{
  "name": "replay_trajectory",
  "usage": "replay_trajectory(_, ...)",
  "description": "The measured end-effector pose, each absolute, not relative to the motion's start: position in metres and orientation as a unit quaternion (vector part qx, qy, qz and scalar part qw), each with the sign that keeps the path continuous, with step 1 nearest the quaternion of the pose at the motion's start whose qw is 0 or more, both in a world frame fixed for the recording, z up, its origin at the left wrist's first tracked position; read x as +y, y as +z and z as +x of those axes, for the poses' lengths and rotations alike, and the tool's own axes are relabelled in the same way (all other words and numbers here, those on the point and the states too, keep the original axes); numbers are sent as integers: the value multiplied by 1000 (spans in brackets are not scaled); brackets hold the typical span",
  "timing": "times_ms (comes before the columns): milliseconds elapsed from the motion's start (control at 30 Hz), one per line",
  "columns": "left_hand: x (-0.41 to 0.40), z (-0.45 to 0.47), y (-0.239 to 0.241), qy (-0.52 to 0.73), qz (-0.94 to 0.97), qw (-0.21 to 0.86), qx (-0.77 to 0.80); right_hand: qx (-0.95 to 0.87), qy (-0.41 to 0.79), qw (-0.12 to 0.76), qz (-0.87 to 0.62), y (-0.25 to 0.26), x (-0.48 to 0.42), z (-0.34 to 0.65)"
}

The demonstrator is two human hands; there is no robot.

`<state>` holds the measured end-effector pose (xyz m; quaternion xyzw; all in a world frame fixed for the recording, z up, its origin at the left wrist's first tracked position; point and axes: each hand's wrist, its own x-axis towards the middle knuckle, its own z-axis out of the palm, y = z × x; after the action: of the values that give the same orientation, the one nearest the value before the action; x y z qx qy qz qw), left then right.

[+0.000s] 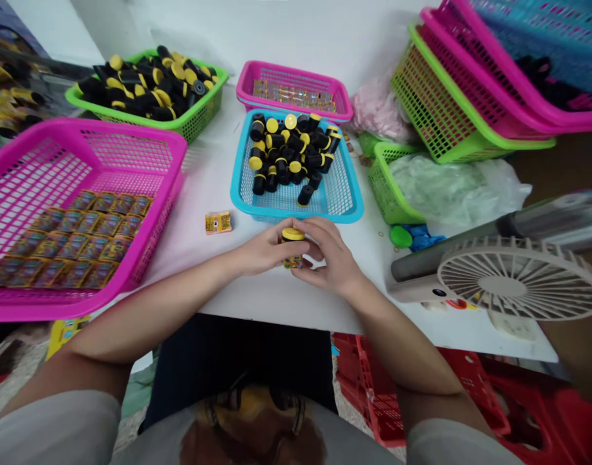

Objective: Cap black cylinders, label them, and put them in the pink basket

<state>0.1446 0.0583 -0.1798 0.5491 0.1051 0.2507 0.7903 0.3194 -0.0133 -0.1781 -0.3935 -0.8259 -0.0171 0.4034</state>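
Observation:
A small black canister with a yellow lid stands upright between my hands, with a colourful printed wrap around its lower part. My left hand is closed on it, thumb across the front just below the lid. From the other side, my right hand curls around it, fingers behind and thumb near the printed lower edge. Just beyond my hands is a blue basket of similar black and yellow canisters. A small stack of printed labels lies on the table left of my hands.
At left, a pink basket holds rows of printed pieces. Behind stand a green basket of canisters and another pink basket. A fan, stacked baskets and a green basket with plastic bags occupy the right.

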Motion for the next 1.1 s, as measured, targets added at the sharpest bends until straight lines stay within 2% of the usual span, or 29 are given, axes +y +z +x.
replay_trajectory(133, 54, 143, -179, 211, 532, 818, 61, -816, 28, 435, -379, -176, -14, 320)
replay_trajectory(367, 50, 144, -178, 232, 574, 783, 49, -828, 22, 444, -340, -171, -15, 319)
replay_trajectory(500, 46, 143, -178, 236, 588, 771, 66, -832, -24, 447, -326, -169, -16, 320)
replay_trajectory(600, 46, 144, -183, 258, 612, 742, 95, -839, -78, 418, -340, -175, -19, 318)
replay_trajectory(800, 42, 149, -196, 385, 651, 628, 182, -835, -155, 362, -383, -186, -27, 306)
replay_trajectory(967, 42, 150, -192, 414, 662, 607, 149, -832, -177, 362, -381, -186, -24, 301)
replay_trajectory(1100, 46, 146, -184, 369, 673, 637, 72, -832, -211, 380, -346, -180, -24, 304)
